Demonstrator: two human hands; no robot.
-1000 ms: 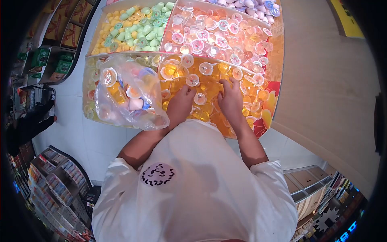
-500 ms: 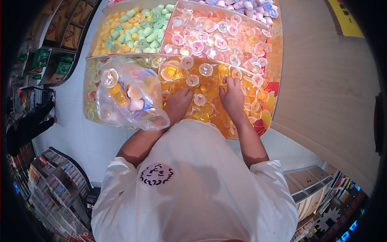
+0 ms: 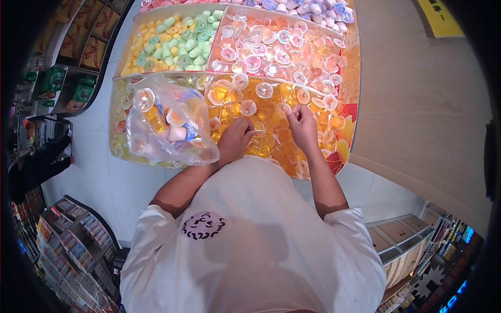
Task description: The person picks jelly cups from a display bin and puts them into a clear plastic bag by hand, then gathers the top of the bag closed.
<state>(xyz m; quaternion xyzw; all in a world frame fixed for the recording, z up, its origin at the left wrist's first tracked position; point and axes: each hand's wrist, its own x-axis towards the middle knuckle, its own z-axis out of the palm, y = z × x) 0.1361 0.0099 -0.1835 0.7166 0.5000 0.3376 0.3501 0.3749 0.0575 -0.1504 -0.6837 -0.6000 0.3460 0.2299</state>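
Note:
My right hand point(image 3: 304, 128) is closed in a pinch at the rim of a small orange jelly cup point(image 3: 282, 109) with a clear, printed lid. To its left, the fingers of my left hand point(image 3: 236, 139) pinch the edge of another jelly cup point(image 3: 259, 128). Both hands are over a bin compartment of loose orange jelly cups point(image 3: 264, 90). Beside my left wrist rests a clear plastic bag point(image 3: 194, 117), its side loose and crumpled, with several jelly cups of mixed colours inside.
Cardboard dividers point(image 3: 210, 61) part the bin. Beyond them lie green and yellow cups point(image 3: 195, 52) and pink cups point(image 3: 258, 48). A wooden panel point(image 3: 412, 99) stands right. Store shelves point(image 3: 78, 229) are at left; a person in dark trousers point(image 3: 42, 164) is partly visible there.
My right hand has moved slightly down and now pinches an orange jelly cup. The left fingers have shifted down and right onto a cup's edge. The bag stays in place.

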